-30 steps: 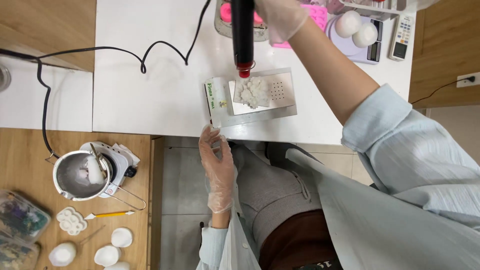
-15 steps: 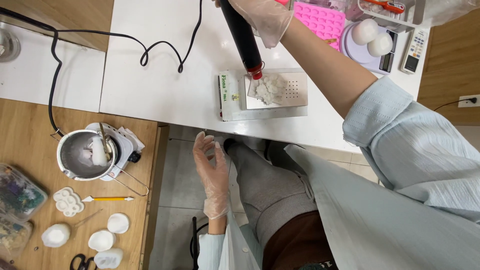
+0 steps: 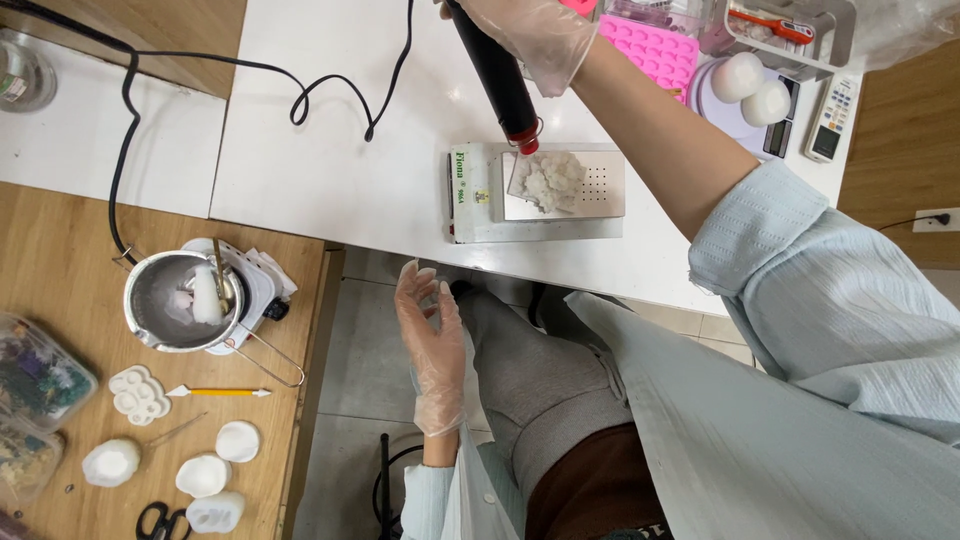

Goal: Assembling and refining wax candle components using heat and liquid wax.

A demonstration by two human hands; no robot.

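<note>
Far left, on the wood bench: tubs of dried bits (image 3: 35, 385), white wax casts (image 3: 205, 474), a flower mould (image 3: 138, 393), scissors (image 3: 160, 521), a yellow-handled tool (image 3: 218, 392). Next, a metal pot (image 3: 180, 300) on a small hot plate, a pale lump inside, with a black cord (image 3: 200, 75) running up over the white table (image 3: 330, 170). Left hand (image 3: 430, 345), gloved, hangs off the table edge above the lap, fingers loosely spread, holding nothing. Centre: a scale (image 3: 540, 190) with a clear dish of white wax flakes (image 3: 550, 182) on its pan. Right hand (image 3: 535, 35), gloved, is wrapped tight around a black heat tool (image 3: 495, 70), red nozzle tilted down just above the dish's left rim, not touching the flakes as far as I can tell. Right of that: a pink mould (image 3: 655, 50), two white balls (image 3: 752, 85) on a lilac dish, a remote (image 3: 833, 118), a rack with a red tool (image 3: 765, 25). Judgement: to do this well, keep the nozzle clear of the flakes and the plastic, sweep rather than dwell in one spot, and keep the cord and free hand away from the tip; the dish looks light and could shift if bumped, so a steadying hand at its edge may help.
</note>
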